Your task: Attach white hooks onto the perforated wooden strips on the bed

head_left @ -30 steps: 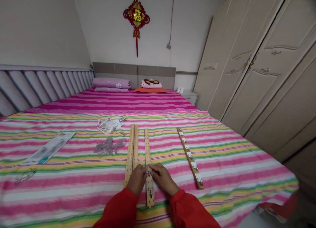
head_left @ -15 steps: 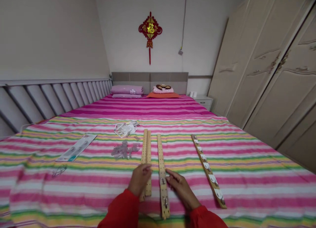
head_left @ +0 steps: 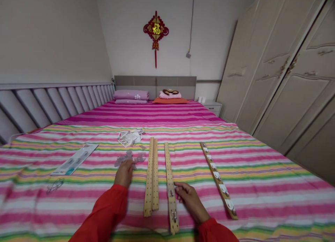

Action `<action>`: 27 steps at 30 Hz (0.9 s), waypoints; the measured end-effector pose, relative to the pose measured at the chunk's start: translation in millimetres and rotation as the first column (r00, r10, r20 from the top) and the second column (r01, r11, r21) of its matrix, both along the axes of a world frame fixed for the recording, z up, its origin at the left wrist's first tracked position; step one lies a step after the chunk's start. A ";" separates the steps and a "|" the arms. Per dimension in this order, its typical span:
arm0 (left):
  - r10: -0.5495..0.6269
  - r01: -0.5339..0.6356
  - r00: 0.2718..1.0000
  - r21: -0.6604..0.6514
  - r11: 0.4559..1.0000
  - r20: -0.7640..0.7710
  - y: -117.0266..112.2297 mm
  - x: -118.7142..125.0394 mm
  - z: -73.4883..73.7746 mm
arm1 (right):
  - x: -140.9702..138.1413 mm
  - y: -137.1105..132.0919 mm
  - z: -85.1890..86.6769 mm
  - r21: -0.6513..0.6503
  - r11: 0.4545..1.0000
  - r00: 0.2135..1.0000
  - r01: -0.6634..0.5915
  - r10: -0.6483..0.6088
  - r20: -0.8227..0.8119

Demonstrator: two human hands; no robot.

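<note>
On the striped bedspread lie several perforated wooden strips. My right hand (head_left: 188, 198) rests with curled fingers against the right side of the middle strip (head_left: 170, 186), beside a small metal hook fixed on it. My left hand (head_left: 124, 172) reaches left over a heap of clear plastic hooks (head_left: 130, 158); its fingers are hidden and blurred. A pair of strips (head_left: 151, 175) lies between my hands. To the right, another strip (head_left: 217, 177) carries several white hooks.
A white packet of parts (head_left: 129, 137) lies beyond the clear hooks. A long printed card (head_left: 75, 159) and a clear hook (head_left: 54, 186) lie at the left. Pillows sit at the headboard, a wardrobe (head_left: 282, 71) stands on the right, and a padded wall panel (head_left: 52, 102) runs along the left.
My left hand has left the strips and moved left and forward to the heap of clear hooks. My right hand stays by the middle strip. The view has shifted slightly.
</note>
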State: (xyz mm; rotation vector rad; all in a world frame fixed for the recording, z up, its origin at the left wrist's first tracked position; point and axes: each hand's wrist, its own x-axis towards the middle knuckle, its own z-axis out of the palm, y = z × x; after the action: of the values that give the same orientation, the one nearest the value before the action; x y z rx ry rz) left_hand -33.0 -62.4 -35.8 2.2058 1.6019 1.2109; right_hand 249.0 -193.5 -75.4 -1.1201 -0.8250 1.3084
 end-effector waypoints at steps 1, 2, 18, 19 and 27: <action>0.006 -0.006 1.000 -0.003 1.000 0.005 -2.6 -2.2 0.3 | 0.0 0.1 -0.2 0.001 1.000 1.000 0.000 0.000 -0.001; 0.017 -0.017 1.000 -0.004 1.000 0.018 -6.1 -4.4 0.8 | 0.0 0.2 -0.4 0.004 1.000 1.000 0.000 0.000 -0.001; -0.001 0.071 0.691 -0.066 0.995 0.723 -129.7 45.8 39.9 | -3.0 -2.8 0.9 0.010 0.997 0.997 0.073 -0.072 -0.040; 0.048 0.102 0.611 -0.139 0.985 0.790 -133.3 50.9 39.5 | -3.1 -3.3 1.8 0.003 0.997 0.995 0.081 -0.080 -0.056; 0.546 0.528 0.022 -0.473 0.705 0.837 -149.9 86.8 41.6 | -20.7 -16.7 29.8 0.055 0.995 0.990 0.083 -0.075 -0.120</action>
State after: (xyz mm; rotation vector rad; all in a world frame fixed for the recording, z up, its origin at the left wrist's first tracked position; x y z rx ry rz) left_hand 53.8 -212.3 5.8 0.2825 0.9529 1.2340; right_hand 228.3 -210.2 -45.6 -1.0082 -0.7208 1.2633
